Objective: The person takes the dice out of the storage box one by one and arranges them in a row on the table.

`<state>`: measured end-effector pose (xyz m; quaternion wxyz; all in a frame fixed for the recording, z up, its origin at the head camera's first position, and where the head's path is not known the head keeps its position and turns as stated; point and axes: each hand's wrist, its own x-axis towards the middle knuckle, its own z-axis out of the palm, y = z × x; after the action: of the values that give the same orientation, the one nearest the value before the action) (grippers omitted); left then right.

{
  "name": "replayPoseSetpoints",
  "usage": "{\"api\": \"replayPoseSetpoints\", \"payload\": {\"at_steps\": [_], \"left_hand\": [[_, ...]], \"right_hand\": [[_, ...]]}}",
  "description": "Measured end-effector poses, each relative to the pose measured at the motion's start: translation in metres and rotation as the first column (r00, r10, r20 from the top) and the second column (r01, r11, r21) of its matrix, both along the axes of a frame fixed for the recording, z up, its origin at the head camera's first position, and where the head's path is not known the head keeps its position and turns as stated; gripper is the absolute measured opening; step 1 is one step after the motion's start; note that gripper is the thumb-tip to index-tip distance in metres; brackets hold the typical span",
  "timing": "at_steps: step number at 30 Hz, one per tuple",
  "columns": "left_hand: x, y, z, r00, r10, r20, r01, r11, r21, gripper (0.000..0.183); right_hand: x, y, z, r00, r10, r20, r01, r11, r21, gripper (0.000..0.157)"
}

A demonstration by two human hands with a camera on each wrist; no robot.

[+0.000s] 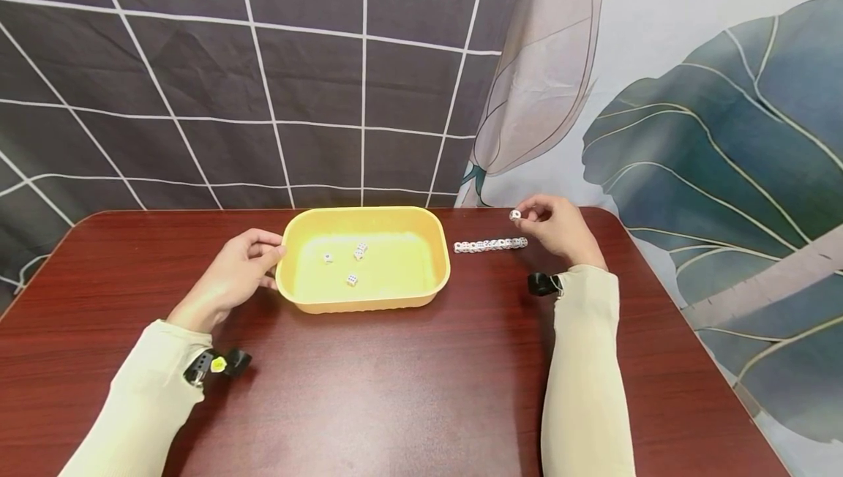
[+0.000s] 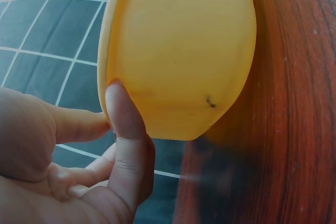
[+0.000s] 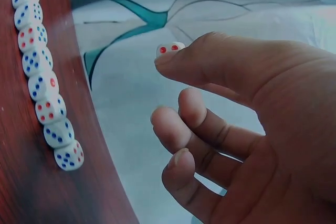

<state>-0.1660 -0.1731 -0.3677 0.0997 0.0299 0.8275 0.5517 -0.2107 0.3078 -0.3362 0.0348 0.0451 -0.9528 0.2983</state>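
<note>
My left hand (image 1: pixel 238 272) pinches the left end of a yellow plastic tub (image 1: pixel 369 305), thumb and fingers on either side of its rim in the left wrist view. Several white dice (image 1: pixel 352 279) lie scattered on the tub's floor. To the tub's right, a straight row of dice (image 1: pixel 490 245) runs along the table, their faces dotted red and blue. Above the right end of that row, my right hand (image 1: pixel 556 232) pinches a single die (image 3: pixel 169 50) between thumb and forefinger, two red dots showing. The other right fingers curl loosely below it in the right wrist view.
The dark red wooden table (image 1: pixel 369 389) ends at a back edge just behind the tub. A dark cloth with a white grid (image 1: pixel 316 82) hangs behind it, and a leaf-patterned curtain (image 1: pixel 711 133) hangs at the right.
</note>
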Motion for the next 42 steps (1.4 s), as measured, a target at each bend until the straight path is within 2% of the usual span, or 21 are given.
{"api": "replayPoseSetpoints", "payload": {"at_steps": [13, 20, 35, 42], "left_hand": [[0.000, 0.000, 0.002, 1.000, -0.002, -0.007, 0.002, 1.000, 0.001, 0.039], [-0.001, 0.000, 0.000, 1.000, -0.001, -0.003, 0.001, 1.000, 0.001, 0.039], [-0.001, -0.001, -0.001, 1.000, 0.001, -0.004, -0.001, 1.000, 0.006, 0.039], [-0.001, -0.001, -0.002, 1.000, 0.002, -0.004, -0.002, 1.000, 0.002, 0.039]], "right_hand": [[0.002, 0.020, -0.003, 0.998, -0.039, 0.039, 0.037, 0.999, 0.027, 0.017], [0.003, 0.028, -0.013, 0.995, -0.058, 0.084, 0.055, 0.998, 0.031, 0.021], [-0.001, 0.036, -0.027, 0.975, -0.095, 0.200, 0.085, 0.995, 0.060, 0.018], [-0.005, 0.037, -0.036, 0.969, -0.080, 0.232, 0.066, 0.995, 0.069, 0.017]]}}
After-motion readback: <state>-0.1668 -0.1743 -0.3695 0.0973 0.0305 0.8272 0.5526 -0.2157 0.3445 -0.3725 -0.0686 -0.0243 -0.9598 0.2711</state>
